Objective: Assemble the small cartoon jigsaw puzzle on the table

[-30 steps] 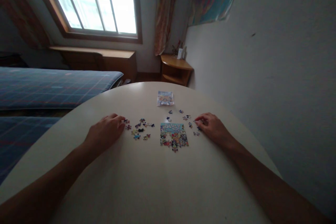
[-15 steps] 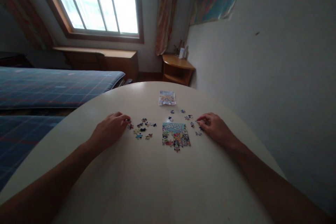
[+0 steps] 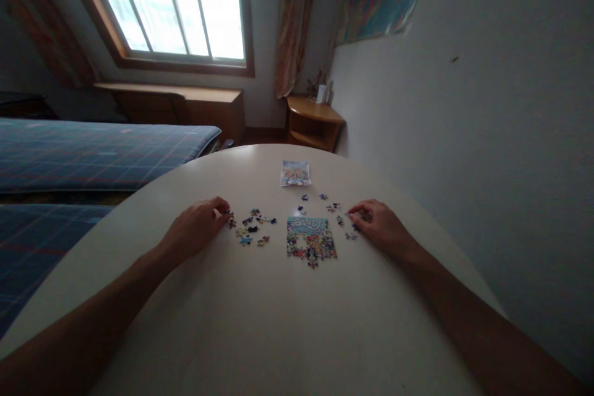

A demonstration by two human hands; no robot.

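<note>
Between my hands lies a partly joined jigsaw puzzle (image 3: 320, 229), its top rows filled in and a gap showing in its left part. My left hand (image 3: 197, 226) rests at the left heap, thumb and finger pinched on a small puzzle piece (image 3: 227, 212). Beside those fingertips are loose puzzle pieces (image 3: 253, 229), several of them scattered toward the joined part. On the other side, my right hand (image 3: 378, 223) has its thumb and forefinger closed on a puzzle piece (image 3: 348, 214), mostly hidden by the fingers. More loose pieces (image 3: 333, 207) lie just left of it.
A small printed picture sheet (image 3: 295, 173) lies toward the far edge of the round white table (image 3: 297, 322). Left of the table is a bed with a plaid mattress (image 3: 93, 154). A wall (image 3: 487, 136) runs along the right, and a corner shelf (image 3: 315, 111) stands behind.
The fingers of my left hand have shifted slightly at the left heap, and a piece by them has moved a little to the right. My right hand and the joined puzzle look unchanged.
</note>
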